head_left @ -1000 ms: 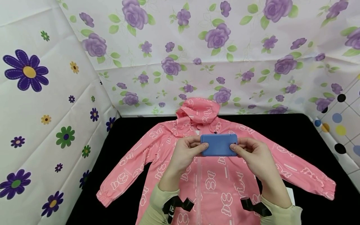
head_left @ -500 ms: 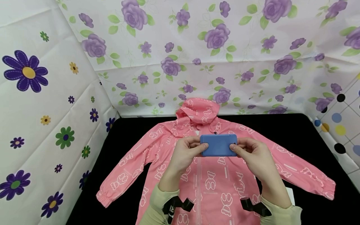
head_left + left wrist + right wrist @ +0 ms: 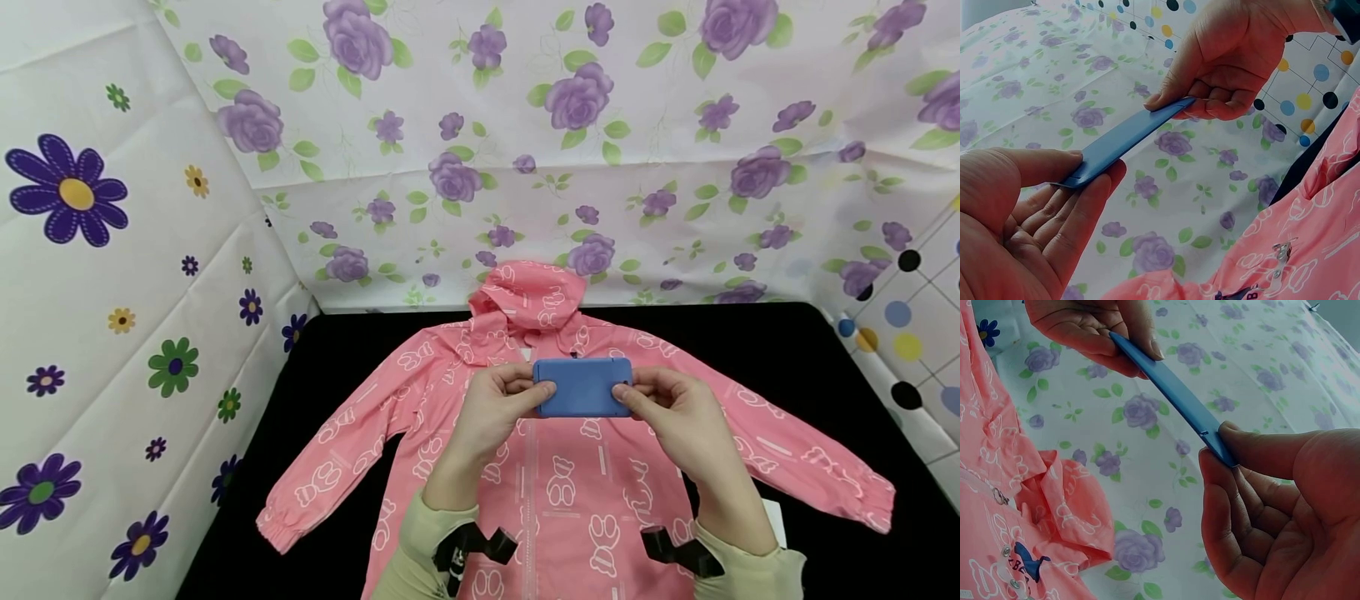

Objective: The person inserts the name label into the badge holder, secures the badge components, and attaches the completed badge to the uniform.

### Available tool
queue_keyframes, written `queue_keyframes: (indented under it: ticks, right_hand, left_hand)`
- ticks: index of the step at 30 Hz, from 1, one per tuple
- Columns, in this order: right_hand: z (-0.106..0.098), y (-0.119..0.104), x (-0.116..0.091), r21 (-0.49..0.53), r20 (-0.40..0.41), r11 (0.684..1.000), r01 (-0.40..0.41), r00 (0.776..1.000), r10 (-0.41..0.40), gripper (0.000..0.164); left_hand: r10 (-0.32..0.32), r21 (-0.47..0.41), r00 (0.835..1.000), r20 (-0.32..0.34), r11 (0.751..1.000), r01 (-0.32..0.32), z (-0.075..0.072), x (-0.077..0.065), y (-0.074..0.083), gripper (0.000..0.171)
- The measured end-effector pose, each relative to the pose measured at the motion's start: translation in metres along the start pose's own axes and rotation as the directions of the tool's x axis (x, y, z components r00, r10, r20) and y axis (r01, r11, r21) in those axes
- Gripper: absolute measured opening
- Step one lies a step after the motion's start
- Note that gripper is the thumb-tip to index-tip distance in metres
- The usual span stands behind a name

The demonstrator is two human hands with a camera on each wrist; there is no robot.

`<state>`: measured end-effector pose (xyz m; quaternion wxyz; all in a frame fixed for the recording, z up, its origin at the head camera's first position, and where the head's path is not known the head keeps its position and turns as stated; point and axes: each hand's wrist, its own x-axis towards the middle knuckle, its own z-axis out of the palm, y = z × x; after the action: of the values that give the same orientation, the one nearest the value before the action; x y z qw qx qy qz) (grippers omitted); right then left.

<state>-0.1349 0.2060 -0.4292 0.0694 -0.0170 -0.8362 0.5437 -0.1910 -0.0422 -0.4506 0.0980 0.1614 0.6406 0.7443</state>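
Observation:
A thin blue phone-shaped slab is held level above the chest of a pink hooded jacket. My left hand pinches its left end, thumb on the near face and fingers behind. On the opposite end, my right hand pinches it the same way. Both wrist views show the slab edge-on, the left hand and right hand each gripping one end. It is raised off the jacket. The fingers behind the slab are partly hidden in the head view.
The jacket lies spread on a black table surface, hood toward the back and sleeves out to both sides. A white piece shows beside my right forearm. Flowered sheets cover the back and left; a dotted sheet stands right.

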Motion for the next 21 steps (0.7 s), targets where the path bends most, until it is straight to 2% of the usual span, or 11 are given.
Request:
queue_keyframes:
  ticks: [21]
  right_hand:
    - [0.0011,0.0015,-0.0006,0.003,0.011,1.0,0.029,1.0,-0.029,0.032]
  left_hand:
    - [0.02,0.019,1.0,-0.012,1.0,-0.02,0.0,-0.0012,-0.0002,0.027]
